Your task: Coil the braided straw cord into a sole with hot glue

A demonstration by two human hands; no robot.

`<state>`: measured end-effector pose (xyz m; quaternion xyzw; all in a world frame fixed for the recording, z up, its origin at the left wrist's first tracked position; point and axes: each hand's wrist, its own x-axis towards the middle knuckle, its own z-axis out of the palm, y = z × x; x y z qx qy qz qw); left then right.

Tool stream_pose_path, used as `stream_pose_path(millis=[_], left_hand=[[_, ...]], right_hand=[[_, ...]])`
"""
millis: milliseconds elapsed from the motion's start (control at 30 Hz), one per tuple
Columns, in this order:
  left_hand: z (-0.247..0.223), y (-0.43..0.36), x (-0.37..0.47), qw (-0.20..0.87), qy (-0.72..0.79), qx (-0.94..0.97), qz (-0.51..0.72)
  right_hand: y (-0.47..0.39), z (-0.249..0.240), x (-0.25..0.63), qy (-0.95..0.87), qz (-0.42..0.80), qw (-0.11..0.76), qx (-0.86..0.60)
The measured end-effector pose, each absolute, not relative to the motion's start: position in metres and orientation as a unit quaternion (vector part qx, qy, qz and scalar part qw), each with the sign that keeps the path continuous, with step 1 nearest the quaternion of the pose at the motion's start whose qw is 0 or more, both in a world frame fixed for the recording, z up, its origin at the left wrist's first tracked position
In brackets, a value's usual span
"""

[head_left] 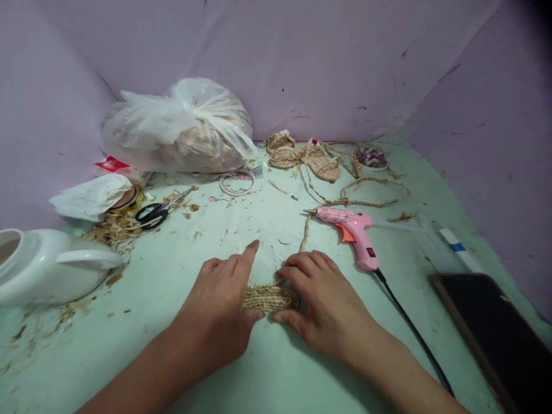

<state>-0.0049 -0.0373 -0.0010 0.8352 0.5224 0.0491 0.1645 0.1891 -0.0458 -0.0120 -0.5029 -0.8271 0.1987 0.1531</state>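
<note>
A coiled piece of braided straw cord (269, 298), long and rounded at its right end, lies low over the table between my hands. My left hand (219, 302) grips its left part, thumb at the near edge and index finger stretched forward. Around the right end curls my right hand (317, 299), thumb on the near side and fingertips on the far side. A loose cord (306, 230) runs from near my right fingertips back past the nozzle of a pink glue gun (351, 227), which lies on its side. The coil's left end is hidden by my left hand.
Small woven straw slippers (321, 161) and tangled cord lie at the back. Black-handled scissors (155, 214), a white jug (56, 270) and a tied plastic bag (185, 129) are leftward. A phone (491, 328) and the glue gun's cable (414, 328) are at right.
</note>
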Motion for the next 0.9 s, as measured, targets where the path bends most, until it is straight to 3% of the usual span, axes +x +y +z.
stream_pose_path(millis=[233, 367, 500, 700, 900], left_hand=[[0.020, -0.013, -0.051, 0.097, 0.584, 0.791, 0.155], [0.014, -0.027, -0.034, 0.196, 0.510, 0.823, 0.155], [0.000, -0.046, -0.004, 0.199, 0.530, 0.817, 0.112], [-0.020, -0.065, 0.007, 0.086, 0.470, 0.860, 0.181], [-0.036, -0.084, 0.009, -0.055, 0.487, 0.858, 0.156]], right_hand=[[-0.047, -0.014, 0.186, -0.816, 0.236, 0.170, -0.499], [-0.047, -0.014, 0.185, -0.814, 0.257, 0.179, -0.489], [-0.047, -0.015, 0.185, -0.813, 0.262, 0.186, -0.486], [-0.043, -0.012, 0.190, -0.813, 0.276, 0.189, -0.477], [-0.031, -0.015, 0.192, -0.839, 0.264, 0.158, -0.449]])
